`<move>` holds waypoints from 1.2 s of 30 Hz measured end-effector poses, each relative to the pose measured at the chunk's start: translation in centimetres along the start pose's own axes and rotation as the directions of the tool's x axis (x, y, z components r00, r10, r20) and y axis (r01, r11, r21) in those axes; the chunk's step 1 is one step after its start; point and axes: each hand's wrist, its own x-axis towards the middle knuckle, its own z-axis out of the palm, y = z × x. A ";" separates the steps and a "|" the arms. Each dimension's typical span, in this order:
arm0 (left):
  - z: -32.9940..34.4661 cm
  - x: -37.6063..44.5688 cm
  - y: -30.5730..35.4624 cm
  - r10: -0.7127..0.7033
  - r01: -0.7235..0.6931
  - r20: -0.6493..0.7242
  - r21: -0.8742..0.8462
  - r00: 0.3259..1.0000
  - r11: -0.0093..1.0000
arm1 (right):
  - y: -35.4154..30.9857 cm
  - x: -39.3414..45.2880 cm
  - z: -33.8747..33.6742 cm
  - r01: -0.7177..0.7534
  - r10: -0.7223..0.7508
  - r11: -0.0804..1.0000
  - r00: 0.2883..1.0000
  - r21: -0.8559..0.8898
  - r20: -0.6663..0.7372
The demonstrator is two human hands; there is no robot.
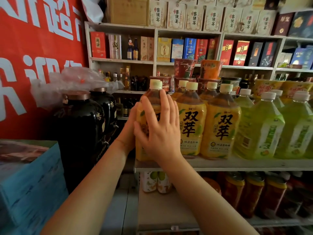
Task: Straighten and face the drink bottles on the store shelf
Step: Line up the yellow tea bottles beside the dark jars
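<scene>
Amber-yellow tea fills the end bottle, which is held between both hands at the left end of the white shelf. The right hand is laid flat over the front of its label with fingers straight and spread, so most of the print is hidden. The left hand is pressed against the bottle's left side; how its fingers lie cannot be told, since they are hidden behind the bottle. The bottle stands upright with a pale cream cap.

Just beside it to the right, a second bottle and a third bottle of the same yellow drink are faced forward, each label printed with the large black characters 双萃. More caps of the same kind are seen behind them. Further right, green bottles with white caps are lined up on the same shelf. To the left, black jars are stood against a red banner bearing large white characters. Above, cream boxes marked 黎侯宴 are ranged along the top.
</scene>
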 end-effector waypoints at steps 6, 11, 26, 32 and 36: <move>1.5 -0.4 1.1 0.276 -0.169 -0.351 0.306 0.895 0.937 | 5.3 2.1 -4.0 -0.124 0.129 0.990 0.988 0.067 -0.083; 6.8 -0.9 2.1 0.800 -0.319 0.291 0.938 0.525 -0.131 | 8.9 6.5 -6.0 -0.233 0.250 0.966 0.950 -0.110 0.189; 10.7 -1.0 0.8 0.647 -0.108 0.267 0.956 0.715 -0.274 | 11.1 8.9 -7.1 -0.293 0.253 0.956 0.827 0.000 0.502; 11.7 -0.9 0.6 0.616 -0.028 0.222 0.951 0.756 -0.309 | 11.6 7.9 -7.8 -0.173 0.107 0.976 0.912 0.135 0.397; 11.8 -0.9 0.5 0.586 0.002 0.200 0.946 0.786 -0.325 | 12.9 5.4 -7.3 0.080 -0.077 0.997 0.986 -0.010 0.150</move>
